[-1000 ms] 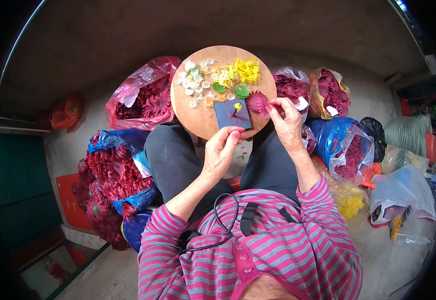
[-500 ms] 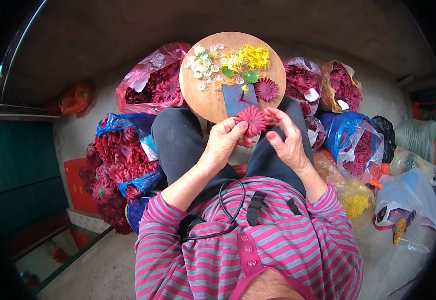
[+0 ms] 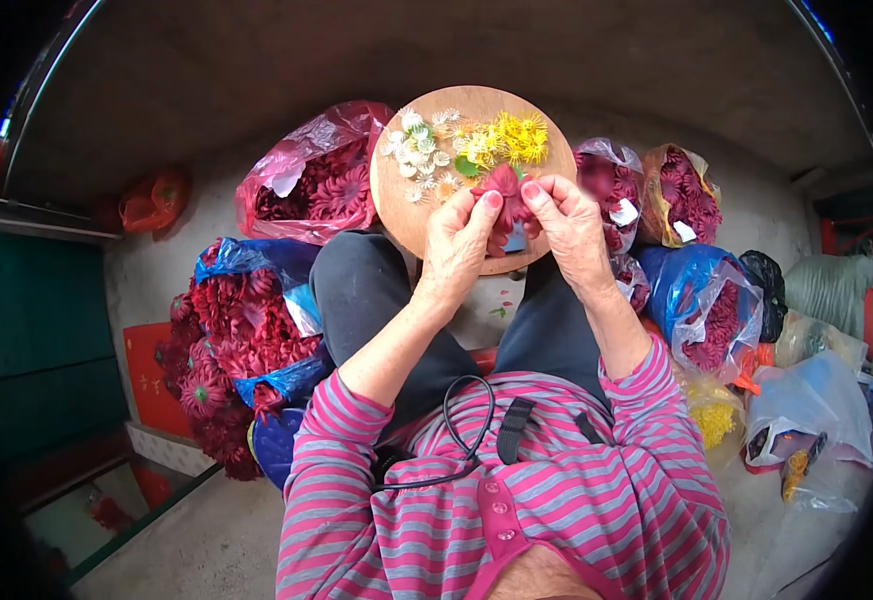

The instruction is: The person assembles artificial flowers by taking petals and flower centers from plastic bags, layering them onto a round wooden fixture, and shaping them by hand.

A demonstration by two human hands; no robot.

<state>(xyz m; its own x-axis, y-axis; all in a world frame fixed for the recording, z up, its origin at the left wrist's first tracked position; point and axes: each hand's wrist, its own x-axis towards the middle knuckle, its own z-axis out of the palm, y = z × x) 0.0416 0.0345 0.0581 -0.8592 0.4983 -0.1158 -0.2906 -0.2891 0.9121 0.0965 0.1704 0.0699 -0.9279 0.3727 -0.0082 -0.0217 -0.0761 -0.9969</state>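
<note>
Between my two hands, a dark red artificial flower petal layer (image 3: pixel 505 186) is held above the near part of the round wooden stool (image 3: pixel 393 212). My left hand (image 3: pixel 459 238) pinches its left edge between thumb and fingers. On the other side my right hand (image 3: pixel 570 228) grips the right edge in the same way. A small part of a blue block (image 3: pixel 515 240) shows beneath the hands; the rest is hidden. Farther back on the stool lie yellow flower centres (image 3: pixel 509 138), white flower pieces (image 3: pixel 417 148) and a green leafy piece (image 3: pixel 467 166).
Bags of dark red petals surround the stool: a pink bag (image 3: pixel 331 165) at back left, a blue bag (image 3: pixel 261 310) at left, another blue bag (image 3: pixel 701 290) at right. A clear bag of yellow pieces (image 3: pixel 713 420) and a whitish plastic bag (image 3: pixel 811 405) lie lower right.
Both hands have moved up and away from my body with the red petal layer, over the stool. My right hand, open before, now grips its edge. The view has shifted slightly.
</note>
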